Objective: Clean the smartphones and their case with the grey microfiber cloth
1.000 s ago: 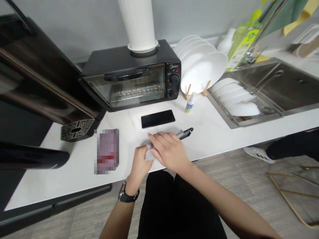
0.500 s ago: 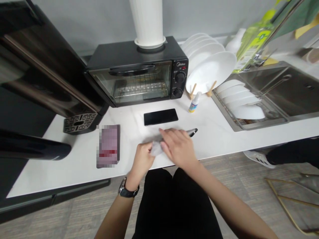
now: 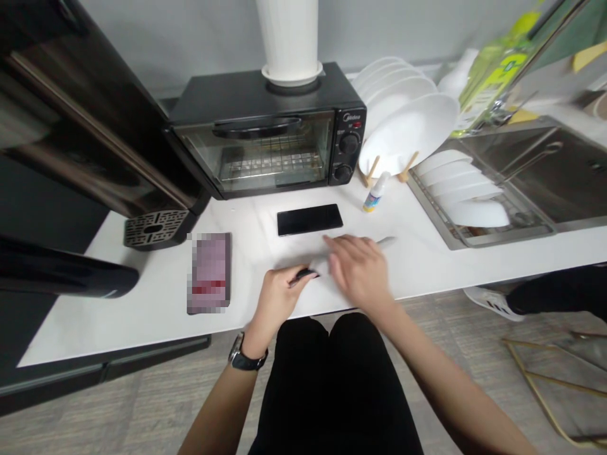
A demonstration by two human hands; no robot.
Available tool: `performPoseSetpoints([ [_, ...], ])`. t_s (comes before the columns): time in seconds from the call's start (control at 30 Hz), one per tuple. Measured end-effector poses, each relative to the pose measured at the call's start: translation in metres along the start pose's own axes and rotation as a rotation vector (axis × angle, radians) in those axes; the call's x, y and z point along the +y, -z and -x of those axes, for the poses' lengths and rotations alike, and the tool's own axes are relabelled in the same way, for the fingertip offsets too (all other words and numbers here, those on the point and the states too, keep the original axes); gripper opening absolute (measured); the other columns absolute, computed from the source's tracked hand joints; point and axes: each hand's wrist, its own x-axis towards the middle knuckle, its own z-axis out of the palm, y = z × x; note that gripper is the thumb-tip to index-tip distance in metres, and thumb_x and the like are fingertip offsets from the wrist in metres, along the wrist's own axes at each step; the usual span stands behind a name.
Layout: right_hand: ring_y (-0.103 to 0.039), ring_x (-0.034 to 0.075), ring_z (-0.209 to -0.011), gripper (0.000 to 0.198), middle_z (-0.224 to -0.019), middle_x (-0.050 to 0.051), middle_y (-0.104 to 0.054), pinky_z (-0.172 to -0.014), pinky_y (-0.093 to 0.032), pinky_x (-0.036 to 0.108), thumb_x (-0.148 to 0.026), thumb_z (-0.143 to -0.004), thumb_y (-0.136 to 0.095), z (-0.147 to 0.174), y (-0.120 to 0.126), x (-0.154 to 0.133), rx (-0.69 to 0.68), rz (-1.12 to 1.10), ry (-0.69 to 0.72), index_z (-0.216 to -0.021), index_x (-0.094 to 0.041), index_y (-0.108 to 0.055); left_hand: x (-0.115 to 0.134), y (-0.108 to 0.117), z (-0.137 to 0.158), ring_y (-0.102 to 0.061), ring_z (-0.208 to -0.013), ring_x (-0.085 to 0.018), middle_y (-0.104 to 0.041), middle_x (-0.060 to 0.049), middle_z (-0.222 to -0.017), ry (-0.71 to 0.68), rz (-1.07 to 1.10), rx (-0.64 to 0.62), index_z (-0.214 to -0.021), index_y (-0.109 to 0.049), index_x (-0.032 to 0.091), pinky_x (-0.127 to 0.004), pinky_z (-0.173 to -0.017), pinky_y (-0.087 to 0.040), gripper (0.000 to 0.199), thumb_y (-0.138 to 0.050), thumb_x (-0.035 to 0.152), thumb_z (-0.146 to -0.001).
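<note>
My left hand [image 3: 281, 292] is closed on one end of a thin dark phone [image 3: 303, 275], held just above the counter near its front edge. A pale grey cloth [image 3: 320, 265] lies over the phone and hides most of it. My right hand [image 3: 360, 268] presses the cloth from above, fingers together; a tip of cloth pokes out beyond the fingers. Behind the hands, a black phone [image 3: 310, 220] rests flat on the counter. A small white spray bottle [image 3: 376, 193] with a blue and yellow label stands to its right.
On the white counter [image 3: 256, 234] lies a pixelated purple item [image 3: 209, 268] at left, beside a dark dispenser [image 3: 156, 229]. A toaster oven [image 3: 265, 148] stands behind, with racked plates [image 3: 410, 133] to its right. Further right is a sink [image 3: 564, 183]. Someone's shoe [image 3: 493, 303] shows below.
My right hand has slid to the right with the cloth, baring the phone's dark end at my left hand. The phone's far end, visible before, is now covered. The view has shifted slightly.
</note>
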Motion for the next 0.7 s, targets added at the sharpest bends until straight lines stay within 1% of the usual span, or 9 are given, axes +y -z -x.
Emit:
performPoseSetpoints([
  [0.07, -0.07, 0.028, -0.113, 0.041, -0.108, 0.008, -0.081, -0.104, -0.044, 0.047, -0.024, -0.109, -0.038, 0.003, 0.011, 0.028, 0.035, 0.066, -0.125, -0.115, -0.014, -0.077, 0.004, -0.002, -0.001, -0.057, -0.052, -0.012, -0.072, 0.002, -0.065, 0.018, 0.05, -0.019, -0.095, -0.081, 0.017, -0.021, -0.051, -0.04, 0.016, -0.068, 0.028, -0.095],
  [0.13, -0.066, 0.029, -0.124, 0.04, -0.106, 0.006, -0.082, -0.117, -0.033, 0.052, -0.021, -0.108, -0.038, 0.001, 0.009, 0.025, 0.07, 0.078, -0.173, -0.11, -0.017, -0.078, 0.004, -0.003, -0.001, -0.059, -0.054, -0.012, -0.075, 0.001, -0.072, 0.013, 0.057, -0.017, -0.1, -0.081, 0.018, -0.021, -0.053, -0.043, 0.016, -0.069, 0.028, -0.096],
  [0.2, -0.063, 0.028, -0.129, 0.037, -0.111, 0.006, -0.081, -0.121, -0.029, 0.05, -0.02, -0.107, -0.04, -0.004, -0.003, -0.007, 0.078, 0.027, -0.121, -0.115, -0.016, -0.076, 0.002, -0.002, -0.001, -0.057, -0.051, -0.012, -0.073, 0.0, -0.066, -0.002, 0.008, 0.008, -0.085, -0.079, 0.016, -0.022, -0.052, -0.041, 0.018, -0.065, 0.022, -0.095],
  [0.33, -0.068, 0.024, -0.115, 0.039, -0.119, 0.012, -0.078, -0.107, -0.043, 0.04, -0.026, -0.107, -0.043, -0.012, -0.019, -0.059, -0.013, -0.072, 0.109, -0.129, -0.008, -0.07, -0.005, 0.001, 0.0, -0.051, -0.046, -0.013, -0.061, -0.001, -0.051, -0.023, -0.09, 0.04, -0.054, -0.061, 0.016, -0.024, -0.047, -0.036, 0.034, -0.058, 0.013, -0.088],
  [0.4, -0.069, 0.025, -0.111, 0.041, -0.12, 0.012, -0.078, -0.098, -0.047, 0.04, -0.029, -0.107, -0.044, -0.009, -0.011, -0.04, -0.048, -0.053, 0.116, -0.133, -0.008, -0.068, -0.003, 0.001, 0.0, -0.052, -0.047, -0.013, -0.063, -0.001, -0.052, -0.018, -0.076, 0.027, -0.057, -0.063, 0.016, -0.023, -0.047, -0.037, 0.033, -0.06, 0.016, -0.09],
  [0.47, -0.071, 0.026, -0.108, 0.039, -0.114, 0.011, -0.08, -0.095, -0.048, 0.042, -0.028, -0.108, -0.042, -0.003, 0.003, -0.004, -0.039, 0.0, 0.007, -0.126, -0.011, -0.072, 0.001, 0.001, 0.0, -0.057, -0.051, -0.013, -0.071, -0.001, -0.062, 0.0, -0.019, 0.001, -0.072, -0.074, 0.015, -0.022, -0.05, -0.04, 0.025, -0.064, 0.023, -0.094],
  [0.57, -0.067, 0.029, -0.123, 0.039, -0.106, 0.006, -0.082, -0.116, -0.034, 0.053, -0.021, -0.107, -0.039, -0.001, 0.012, 0.021, 0.024, 0.066, -0.152, -0.111, -0.018, -0.078, 0.004, -0.002, -0.001, -0.065, -0.06, -0.015, -0.081, -0.002, -0.085, 0.023, 0.048, -0.025, -0.1, -0.081, 0.019, -0.022, -0.055, -0.045, 0.019, -0.067, 0.031, -0.097],
  [0.63, -0.062, 0.029, -0.132, 0.037, -0.108, 0.006, -0.082, -0.123, -0.027, 0.055, -0.02, -0.105, -0.041, -0.006, 0.001, -0.002, 0.036, 0.029, -0.133, -0.114, -0.018, -0.077, 0.001, -0.004, -0.001, -0.063, -0.057, -0.015, -0.079, -0.003, -0.078, 0.012, -0.006, -0.01, -0.094, -0.08, 0.017, -0.023, -0.054, -0.045, 0.018, -0.066, 0.029, -0.097],
  [0.7, -0.065, 0.027, -0.125, 0.035, -0.113, 0.009, -0.081, -0.117, -0.037, 0.046, -0.022, -0.105, -0.044, -0.013, -0.014, -0.041, 0.017, -0.052, -0.01, -0.119, -0.013, -0.075, -0.004, -0.004, 0.0, -0.058, -0.051, -0.015, -0.071, -0.003, -0.063, 0.002, -0.087, 0.02, -0.079, -0.075, 0.016, -0.025, -0.051, -0.042, 0.025, -0.061, 0.023, -0.097],
])
